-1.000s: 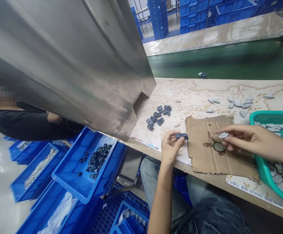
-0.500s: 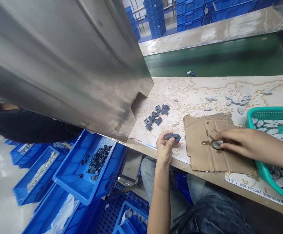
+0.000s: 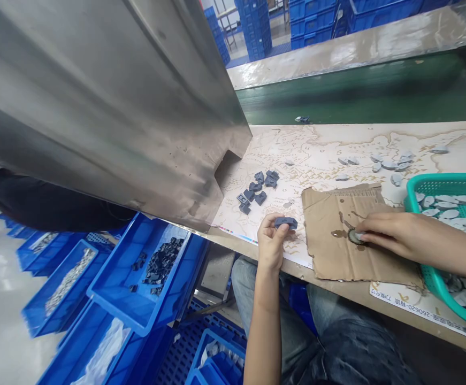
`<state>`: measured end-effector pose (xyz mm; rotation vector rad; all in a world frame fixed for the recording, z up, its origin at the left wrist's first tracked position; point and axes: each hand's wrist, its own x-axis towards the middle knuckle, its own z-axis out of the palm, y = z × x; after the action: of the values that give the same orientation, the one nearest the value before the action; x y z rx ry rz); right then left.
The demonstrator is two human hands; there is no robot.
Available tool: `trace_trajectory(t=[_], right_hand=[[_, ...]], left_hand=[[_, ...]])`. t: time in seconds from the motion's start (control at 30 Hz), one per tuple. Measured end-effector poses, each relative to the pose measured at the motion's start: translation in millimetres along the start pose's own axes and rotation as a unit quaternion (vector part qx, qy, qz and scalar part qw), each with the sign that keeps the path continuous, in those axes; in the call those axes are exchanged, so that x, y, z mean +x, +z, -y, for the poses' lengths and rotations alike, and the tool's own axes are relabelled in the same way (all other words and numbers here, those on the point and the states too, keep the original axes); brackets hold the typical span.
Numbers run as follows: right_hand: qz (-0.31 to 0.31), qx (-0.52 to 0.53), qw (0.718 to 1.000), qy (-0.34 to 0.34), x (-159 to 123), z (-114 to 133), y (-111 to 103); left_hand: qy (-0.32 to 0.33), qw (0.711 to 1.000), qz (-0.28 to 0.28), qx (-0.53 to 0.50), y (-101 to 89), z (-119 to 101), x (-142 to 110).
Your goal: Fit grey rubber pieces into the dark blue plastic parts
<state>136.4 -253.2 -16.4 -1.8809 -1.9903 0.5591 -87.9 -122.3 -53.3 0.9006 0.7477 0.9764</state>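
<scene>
My left hand [image 3: 272,235] pinches a dark blue-grey plastic part [image 3: 286,222] between thumb and fingers, above the table edge. My right hand [image 3: 387,232] is closed in a pinch on a small light grey piece [image 3: 360,236], mostly covered by the fingertips. That piece is at a bottle cap [image 3: 353,236] lying on a sheet of brown cardboard [image 3: 329,262]; whether it touches what is in the cap is hidden. Wet brown spots [image 3: 339,233] mark the cardboard around the cap. Several more dark plastic parts [image 3: 256,186] lie in a loose group beyond my left hand.
Right of the cardboard stands a green basket [image 3: 429,182] of light grey pieces; several more pieces [image 3: 391,164] lie behind it. A green conveyor belt [image 3: 349,101] carries a small dark part [image 3: 303,120]. A metal panel [image 3: 136,117] rises at left, above blue bins [image 3: 116,299].
The small dark part on the belt has shifted left. My right fingertips have moved slightly at the cap, with the light grey piece in them. My left hand has barely moved.
</scene>
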Motion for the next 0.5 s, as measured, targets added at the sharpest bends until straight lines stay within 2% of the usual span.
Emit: trace_trajectory(t=[0.13, 0.23, 0.3, 0.43, 0.5], right_hand=[[-0.011, -0.041, 0.999, 0.007, -1, 1, -1], [0.001, -0.004, 1.0, -0.01, 0, 8, -4], [-0.03, 0.037, 0.999, -0.017, 1, 15, -9], [-0.136, 0.116, 0.984, -0.004, -1, 34, -20], [-0.15, 0.14, 0.978, -0.024, -4, 41, -23]], left_hand=[[-0.002, 1.0, -0.027, -0.005, 8.4, -2, -7], [-0.012, 0.998, -0.063, -0.028, 19.0, -1, -26], [-0.039, 0.996, -0.065, -0.048, 26.3, 0, -42], [-0.118, 0.989, -0.049, -0.08, 39.0, 1, -61], [-0.135, 0.986, -0.048, -0.086, 44.9, 1, -64]])
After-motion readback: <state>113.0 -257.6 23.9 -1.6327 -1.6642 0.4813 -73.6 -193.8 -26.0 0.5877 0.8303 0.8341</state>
